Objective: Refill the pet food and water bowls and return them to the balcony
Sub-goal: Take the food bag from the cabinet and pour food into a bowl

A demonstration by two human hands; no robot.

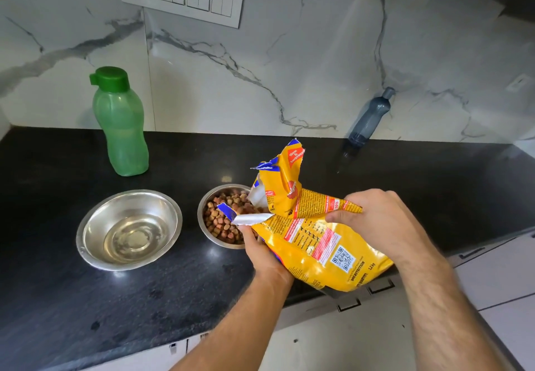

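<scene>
Dog-food bag (315,243) tipped over the right-hand steel bowl (206,227) on a black kitchen counter (86,298), kibble (221,223) already heaped inside. Left hand (262,252) gripping the bag from beneath, fingers curled round its edge; right hand (379,223) pinching the gathered upper fold. Water bowl (128,230) just beside, holding a shallow pool. Green bottle (120,121) capped behind. Refilling seemingly near done; closing the bag and carrying both bowls to the balcony left.

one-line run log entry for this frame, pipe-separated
phase: filling food | left hand + right hand: hold kibble bag over food bowl | water bowl: has water | green bottle: capped
</scene>
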